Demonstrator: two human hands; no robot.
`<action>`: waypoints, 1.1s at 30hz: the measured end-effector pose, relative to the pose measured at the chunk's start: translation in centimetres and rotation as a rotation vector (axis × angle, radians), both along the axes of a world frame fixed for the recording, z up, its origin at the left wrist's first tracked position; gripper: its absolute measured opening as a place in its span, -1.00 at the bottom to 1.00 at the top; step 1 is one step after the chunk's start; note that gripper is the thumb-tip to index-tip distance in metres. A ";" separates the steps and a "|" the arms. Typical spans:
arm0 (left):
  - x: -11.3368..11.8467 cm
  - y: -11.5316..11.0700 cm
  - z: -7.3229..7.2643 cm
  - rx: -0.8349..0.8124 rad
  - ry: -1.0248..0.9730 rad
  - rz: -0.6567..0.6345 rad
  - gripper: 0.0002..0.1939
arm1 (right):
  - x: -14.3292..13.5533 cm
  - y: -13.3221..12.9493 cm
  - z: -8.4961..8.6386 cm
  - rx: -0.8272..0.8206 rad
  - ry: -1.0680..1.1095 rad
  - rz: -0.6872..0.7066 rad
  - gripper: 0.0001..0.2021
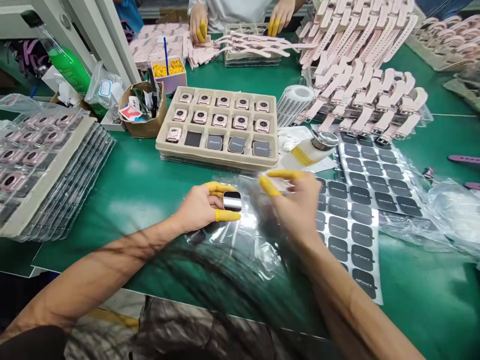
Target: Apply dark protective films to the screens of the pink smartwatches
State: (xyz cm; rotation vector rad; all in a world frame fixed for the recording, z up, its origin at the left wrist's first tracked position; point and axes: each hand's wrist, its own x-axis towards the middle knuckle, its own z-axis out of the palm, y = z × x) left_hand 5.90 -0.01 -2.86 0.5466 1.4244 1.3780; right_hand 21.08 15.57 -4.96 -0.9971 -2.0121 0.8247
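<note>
My left hand (204, 207) grips a small watch body (232, 201) with a glossy black screen that catches a bright reflection. Yellow finger cots cover its thumb and forefinger. To its right, my right hand (296, 205), also in yellow cots, is raised and partly blurred, with thumb and forefinger tips close together. What lies between those tips cannot be made out. Beneath both hands a clear plastic bag (258, 250) is spread on the green table. Right beside my right hand lies a sheet of dark square stickers (339, 211).
A beige tray (217, 156) of watch bodies stands ahead, near a bottle (311, 152) and a white roll (294, 102). Stacked trays (56, 185) rise at left. Pink-strapped watches (367, 100) fill the far right. A co-worker's hands (279, 17) work opposite.
</note>
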 end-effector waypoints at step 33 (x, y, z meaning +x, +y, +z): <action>-2.7 0.9 0.1 0.202 -0.318 0.131 -0.47 | -1.3 -0.7 -1.1 0.236 -0.247 0.756 -0.54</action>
